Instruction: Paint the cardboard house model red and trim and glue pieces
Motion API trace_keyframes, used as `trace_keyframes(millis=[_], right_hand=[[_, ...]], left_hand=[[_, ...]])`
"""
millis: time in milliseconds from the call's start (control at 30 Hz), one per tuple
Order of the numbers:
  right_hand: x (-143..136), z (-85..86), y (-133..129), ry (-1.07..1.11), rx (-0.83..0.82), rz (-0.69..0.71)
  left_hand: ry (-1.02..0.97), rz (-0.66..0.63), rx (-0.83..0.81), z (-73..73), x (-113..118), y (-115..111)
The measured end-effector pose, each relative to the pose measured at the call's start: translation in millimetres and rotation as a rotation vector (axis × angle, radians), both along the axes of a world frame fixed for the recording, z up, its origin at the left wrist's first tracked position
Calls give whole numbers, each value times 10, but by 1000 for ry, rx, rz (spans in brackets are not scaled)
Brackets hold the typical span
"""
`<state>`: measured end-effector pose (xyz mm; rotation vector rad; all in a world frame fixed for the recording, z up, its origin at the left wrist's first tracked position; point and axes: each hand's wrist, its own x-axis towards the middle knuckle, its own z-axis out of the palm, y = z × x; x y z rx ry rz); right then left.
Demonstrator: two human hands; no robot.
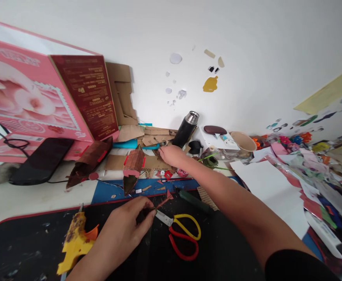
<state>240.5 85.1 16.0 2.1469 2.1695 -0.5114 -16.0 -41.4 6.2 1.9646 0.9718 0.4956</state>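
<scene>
My left hand (126,224) is closed, pinching a thin brown strip (162,202) with a small pink pointed tip, above the black mat. Scissors (167,219) with one yellow and one red handle lie just right of these fingers, their blade tips hidden by the hand. My right hand (171,156) reaches forward to the cardboard scraps (151,139) beside a black thermos flask (185,128). Its fingers are drawn together, and what they hold, if anything, cannot be made out. Two small brown boat-shaped models, one nearer the middle (133,164) and one further left (90,160), stand behind my left hand.
A yellow glue gun (77,242) lies on the black mat (27,242) at left. Behind are a black phone (43,162) and a large pink box (33,89). A dark green tool (194,200) lies under my right forearm. White paper (272,191) and colourful scraps crowd the right.
</scene>
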Motion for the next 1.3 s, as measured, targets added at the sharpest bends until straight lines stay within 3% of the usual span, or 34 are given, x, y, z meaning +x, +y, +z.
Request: trace_keyframes(millis=[200,433,700,833,1000,1133,1300], right_hand=[[-31,90,-176,172,196,-46],[-48,-7,-728,687,344,-236],[-49,-193,-1310,1179,367,-344],[-21,-288,-1468,1286,380,-353],[59,-331,-1582,1335,386,-331],[81,-299,-1611,1361,356,-293],[66,-284,-1609,1385,319,-264]], left_hand=[[75,11,4,-26,-5,28],[251,74,114,-64,-39,94],[560,68,165,153,73,28],[667,64,196,217,283,65],[748,94,196,110,491,180],[787,127,204,-2,547,234],[825,146,227,-21,556,234]])
